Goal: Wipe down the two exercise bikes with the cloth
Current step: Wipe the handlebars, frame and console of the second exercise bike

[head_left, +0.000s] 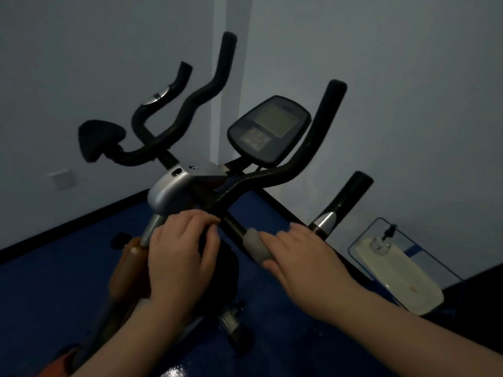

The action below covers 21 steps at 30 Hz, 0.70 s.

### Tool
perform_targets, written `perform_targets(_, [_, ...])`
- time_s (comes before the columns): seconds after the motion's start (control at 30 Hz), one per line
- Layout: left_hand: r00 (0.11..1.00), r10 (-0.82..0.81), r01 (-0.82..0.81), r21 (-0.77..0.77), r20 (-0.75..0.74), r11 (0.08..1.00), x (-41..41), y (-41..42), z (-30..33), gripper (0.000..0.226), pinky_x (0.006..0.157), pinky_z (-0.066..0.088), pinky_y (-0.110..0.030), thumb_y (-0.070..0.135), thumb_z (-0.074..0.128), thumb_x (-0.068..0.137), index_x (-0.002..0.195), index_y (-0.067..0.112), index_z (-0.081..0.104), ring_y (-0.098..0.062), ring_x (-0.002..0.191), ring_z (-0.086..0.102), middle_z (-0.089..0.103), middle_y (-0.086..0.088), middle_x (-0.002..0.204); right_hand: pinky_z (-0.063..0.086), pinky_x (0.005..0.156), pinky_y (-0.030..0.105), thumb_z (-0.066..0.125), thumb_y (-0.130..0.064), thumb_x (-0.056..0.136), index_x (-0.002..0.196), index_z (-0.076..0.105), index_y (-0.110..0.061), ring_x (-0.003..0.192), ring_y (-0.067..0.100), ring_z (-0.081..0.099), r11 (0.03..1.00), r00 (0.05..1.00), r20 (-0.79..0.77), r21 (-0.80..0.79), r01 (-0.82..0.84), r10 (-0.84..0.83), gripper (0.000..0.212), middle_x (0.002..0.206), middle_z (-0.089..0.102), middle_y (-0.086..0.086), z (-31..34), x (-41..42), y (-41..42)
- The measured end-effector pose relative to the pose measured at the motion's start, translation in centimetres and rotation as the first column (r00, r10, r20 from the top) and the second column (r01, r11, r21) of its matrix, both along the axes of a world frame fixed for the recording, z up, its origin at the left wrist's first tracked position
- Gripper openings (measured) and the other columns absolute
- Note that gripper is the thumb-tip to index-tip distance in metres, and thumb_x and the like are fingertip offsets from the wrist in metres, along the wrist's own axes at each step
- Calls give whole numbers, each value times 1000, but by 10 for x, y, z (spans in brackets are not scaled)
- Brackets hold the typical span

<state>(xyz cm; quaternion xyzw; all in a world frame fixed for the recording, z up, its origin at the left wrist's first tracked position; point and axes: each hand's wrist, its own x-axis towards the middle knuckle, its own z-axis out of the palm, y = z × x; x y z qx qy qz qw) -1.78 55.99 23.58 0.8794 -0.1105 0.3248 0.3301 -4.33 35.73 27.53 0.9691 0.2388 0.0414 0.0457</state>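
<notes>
The near exercise bike has a silver stem cover, black handlebars and a console with a grey screen. My right hand wraps a grey cloth around the lower handlebar tube. My left hand lies over the bike's stem just below the silver cover, fingers curled on it. A second bike's handlebars and saddle stand behind, at the left.
The bikes stand in a room corner on a blue floor with white walls. A white and blue-framed object lies on the floor at the right. A wall socket is at the left.
</notes>
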Motion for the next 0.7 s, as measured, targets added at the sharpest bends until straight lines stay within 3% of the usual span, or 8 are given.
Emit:
perform_targets(0.07, [997,71,-72,-25,-28,997,0,1,-4,17,73,32,-26,23,48,88,96,22,63,-12,87,53,63,5,96,43,71,35,31,-37,101,115,47,-12,82,26,59,995,989,-122,40,90,-85,32,100,61,6,0,23,30])
perform_targets(0.13, [996,86,-86,1,-25,996,0,-1,-5,18,71,32,-26,23,47,87,97,22,62,-11,87,52,62,5,97,36,65,35,28,-36,103,114,43,-12,86,31,58,987,965,-234,77,143,-121,31,108,58,9,-3,53,50])
perform_targets(0.33, [999,49,-49,-12,-2,999,-1,2,-7,16,70,41,-29,22,48,88,95,23,62,-9,83,52,61,7,93,29,66,30,31,-39,99,145,18,-14,89,21,52,995,999,-51,-95,-24,20,54,110,53,4,-15,24,26])
perform_targets(0.5, [999,36,-35,-66,16,997,1,2,-9,15,67,47,-35,21,50,88,94,21,63,-10,84,56,61,6,94,40,67,36,29,-39,102,121,38,-15,88,27,57,969,966,-251,216,115,-59,32,110,57,10,-5,62,54])
perform_targets(0.53, [999,42,-41,-101,13,994,0,2,-9,14,67,47,-35,21,51,87,94,21,63,-9,84,55,60,6,94,43,70,37,30,-39,102,119,40,-16,89,27,57,955,970,-242,277,103,-35,30,110,57,9,-6,63,57])
perform_targets(0.6, [997,70,-72,-193,-17,979,-2,2,-9,10,67,48,-31,24,53,85,92,24,60,-4,84,53,55,12,93,46,76,39,34,-40,101,121,41,-22,94,24,57,970,982,-184,244,8,39,28,111,56,4,-3,56,47])
perform_targets(0.7, [989,105,-137,-353,-107,926,-2,3,-9,6,67,45,-21,32,53,83,87,35,51,0,80,53,48,20,87,43,72,28,40,-45,95,115,47,-36,93,12,54,953,984,-82,275,-128,156,23,100,52,-9,19,55,21])
